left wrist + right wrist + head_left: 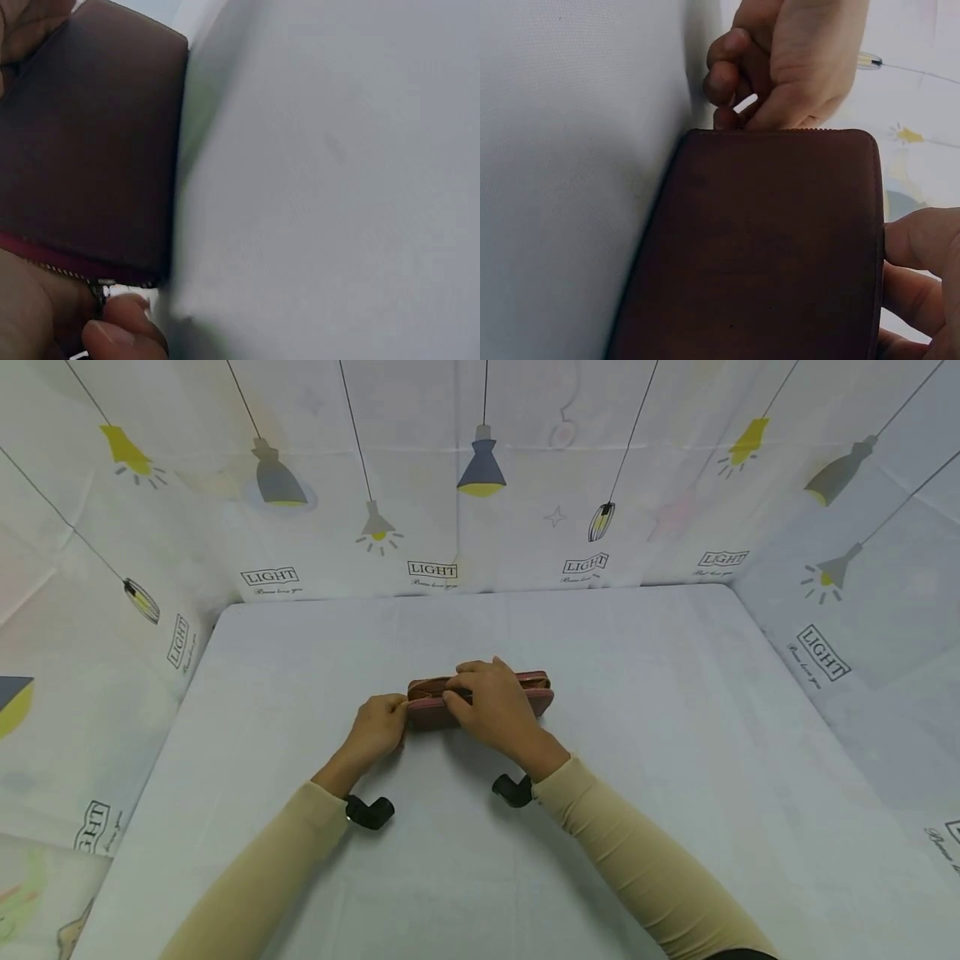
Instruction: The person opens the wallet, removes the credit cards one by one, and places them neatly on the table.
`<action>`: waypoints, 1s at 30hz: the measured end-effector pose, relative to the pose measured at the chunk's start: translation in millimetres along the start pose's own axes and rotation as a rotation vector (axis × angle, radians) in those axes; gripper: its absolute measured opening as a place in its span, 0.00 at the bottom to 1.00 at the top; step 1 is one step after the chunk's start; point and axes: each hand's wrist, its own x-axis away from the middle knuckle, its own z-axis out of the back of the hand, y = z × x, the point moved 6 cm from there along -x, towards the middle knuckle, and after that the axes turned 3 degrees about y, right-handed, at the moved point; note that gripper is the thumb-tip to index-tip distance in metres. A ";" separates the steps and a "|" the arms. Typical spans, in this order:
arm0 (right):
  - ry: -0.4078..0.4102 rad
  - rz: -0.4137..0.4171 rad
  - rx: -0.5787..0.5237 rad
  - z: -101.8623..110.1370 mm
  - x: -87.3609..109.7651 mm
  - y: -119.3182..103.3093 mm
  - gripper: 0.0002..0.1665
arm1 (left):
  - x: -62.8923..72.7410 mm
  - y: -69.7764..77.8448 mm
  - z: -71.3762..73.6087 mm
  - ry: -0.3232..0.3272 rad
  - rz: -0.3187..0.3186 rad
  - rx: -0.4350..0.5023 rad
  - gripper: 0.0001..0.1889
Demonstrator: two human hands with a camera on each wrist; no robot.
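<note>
A brown zip-around wallet point(431, 717) stands on its long edge on the white table, its zipped top parted so that the inside shows. At its left end my left hand point(377, 727) pinches the small metal zipper pull point(101, 289); the left wrist view shows thumb and fingertips close together there. My right hand point(495, 706) reaches over the top of the wallet, thumb at the near rim and fingers across the opening. In the right wrist view, the wallet's flat brown face point(757, 247) fills the middle, with the right thumb point(919, 236) against its top edge.
The table point(637, 677) is covered in white cloth. White fabric walls point(525, 543) printed with hanging lamps enclose it at the back and sides. Black camera mounts point(370, 812) sit on both wrists, under beige sleeves point(262, 868).
</note>
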 end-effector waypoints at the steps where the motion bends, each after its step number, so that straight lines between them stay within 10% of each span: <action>1: -0.002 -0.004 -0.001 -0.4 -0.1 0.5 0.13 | 0.0 -0.3 0.6 0.002 -0.004 -0.009 0.17; 12: -0.023 -0.023 -0.010 -0.6 -0.4 0.3 0.14 | 0.2 4.3 7.5 0.119 -0.083 -0.134 0.18; 17: -0.018 -0.018 -0.012 -0.4 -1.1 0.9 0.13 | 10.7 25.8 19.1 0.276 -0.282 -0.053 0.15; 25: -0.016 -0.007 -0.001 -1.2 -0.9 1.1 0.14 | 37.5 71.9 19.3 0.426 -0.816 -0.117 0.11; 30: -0.004 0.012 -0.006 -1.3 -0.1 0.7 0.13 | 42.9 82.2 7.5 0.426 -0.916 -0.232 0.12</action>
